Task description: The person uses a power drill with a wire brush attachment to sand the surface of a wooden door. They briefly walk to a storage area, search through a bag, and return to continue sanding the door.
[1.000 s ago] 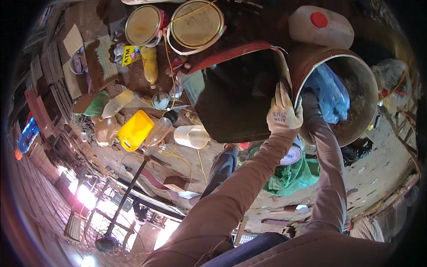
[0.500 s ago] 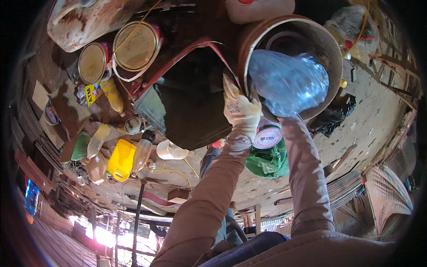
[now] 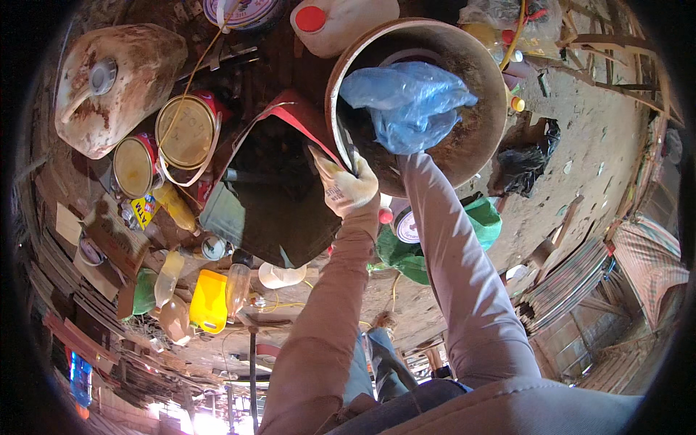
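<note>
Here, the rim of the round bucket (image 3: 464, 156) is gripped by the closed, gloved left hand (image 3: 346, 185). The right hand is hidden inside, under the blue plastic bag (image 3: 406, 101); its grip cannot be told.

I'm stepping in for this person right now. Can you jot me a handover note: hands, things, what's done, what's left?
Left hand, gloved, grips the bucket rim.
Right hand is hidden under the blue bag inside the bucket; its grip cannot be told.
Black container with red trim sits just left of the bucket, two round tins beyond it.
Done: bag is in the bucket.
Left: probably seating the bag; bucket looks dirty inside.
</note>
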`<action>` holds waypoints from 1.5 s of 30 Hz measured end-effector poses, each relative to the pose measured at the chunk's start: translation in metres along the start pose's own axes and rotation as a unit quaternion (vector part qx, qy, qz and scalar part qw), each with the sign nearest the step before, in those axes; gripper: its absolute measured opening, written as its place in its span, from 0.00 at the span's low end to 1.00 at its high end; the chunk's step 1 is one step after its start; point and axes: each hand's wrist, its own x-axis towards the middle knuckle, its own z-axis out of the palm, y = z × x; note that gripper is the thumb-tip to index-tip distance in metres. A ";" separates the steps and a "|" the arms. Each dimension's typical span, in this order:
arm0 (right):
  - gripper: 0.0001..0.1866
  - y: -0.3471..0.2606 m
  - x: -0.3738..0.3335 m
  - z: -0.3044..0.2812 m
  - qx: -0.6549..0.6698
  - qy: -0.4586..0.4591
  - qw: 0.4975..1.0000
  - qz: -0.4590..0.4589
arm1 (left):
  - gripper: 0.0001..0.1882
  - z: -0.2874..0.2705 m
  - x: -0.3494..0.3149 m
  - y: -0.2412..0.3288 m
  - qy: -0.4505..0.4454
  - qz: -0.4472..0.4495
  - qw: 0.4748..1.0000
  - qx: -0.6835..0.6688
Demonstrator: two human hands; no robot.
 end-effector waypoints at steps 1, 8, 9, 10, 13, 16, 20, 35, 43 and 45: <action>0.19 0.001 -0.004 -0.002 0.042 -0.002 0.999 0.002 | 0.43 -0.002 0.001 0.000 -0.006 -0.010 1.000 0.012; 0.19 0.033 -0.036 -0.027 0.232 -0.106 0.967 -0.003 | 0.40 -0.016 0.007 -0.001 -0.008 -0.035 0.999 0.004; 0.19 0.043 -0.034 -0.025 0.181 -0.126 0.974 -0.051 | 0.40 -0.020 0.008 0.007 -0.038 -0.074 0.997 0.001; 0.18 0.059 -0.029 -0.024 0.130 -0.137 0.977 -0.099 | 0.39 -0.018 0.005 0.007 -0.033 -0.053 0.998 -0.003; 0.19 0.094 0.002 -0.006 -0.003 -0.122 0.984 -0.127 | 0.39 -0.009 0.000 0.011 -0.023 -0.002 0.999 -0.034; 0.26 0.036 -0.006 0.021 -0.169 -0.229 0.958 -0.035 | 0.40 -0.018 0.012 -0.011 -0.006 0.007 0.999 -0.054; 0.41 0.011 -0.019 0.043 -0.143 -0.097 0.985 -0.008 | 0.40 -0.081 0.029 -0.034 0.052 0.216 0.969 0.105; 0.19 0.023 0.041 0.056 -0.249 -0.019 0.968 -0.019 | 0.20 -0.182 0.128 -0.130 0.032 0.161 0.924 0.345; 0.17 0.026 -0.066 -0.081 0.357 0.028 0.928 -0.098 | 0.19 -0.184 0.138 -0.122 0.006 0.142 0.924 0.356; 0.17 -0.033 -0.140 -0.114 0.655 -0.067 0.752 0.034 | 0.14 -0.201 0.143 -0.140 0.032 0.145 0.912 0.383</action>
